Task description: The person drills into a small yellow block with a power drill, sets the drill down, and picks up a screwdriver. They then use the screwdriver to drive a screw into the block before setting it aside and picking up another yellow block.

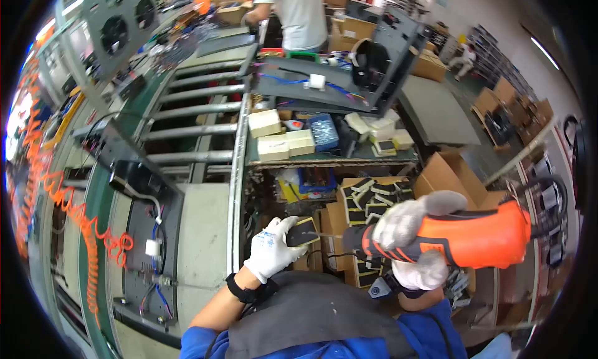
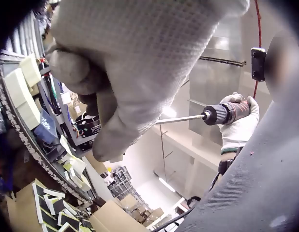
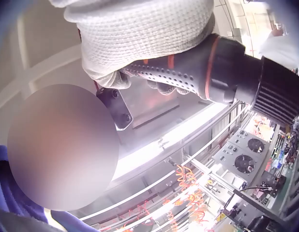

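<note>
My left hand, in a white glove, pinches a small black rectangular pad with a yellow edge in front of my apron. In the left wrist view the gloved fingers hide most of it. My right hand, gloved as well, grips an orange and black power drill around its body. The drill's long thin bit points leftward at the pad, its tip close to the left hand. Seen from the right wrist, the glove wraps the drill behind its ribbed black chuck.
An open carton below holds several black pads. Cream blocks and a blue box stand on the bench shelf. Left are a roller conveyor and a grey metal panel. Another person stands beyond the bench.
</note>
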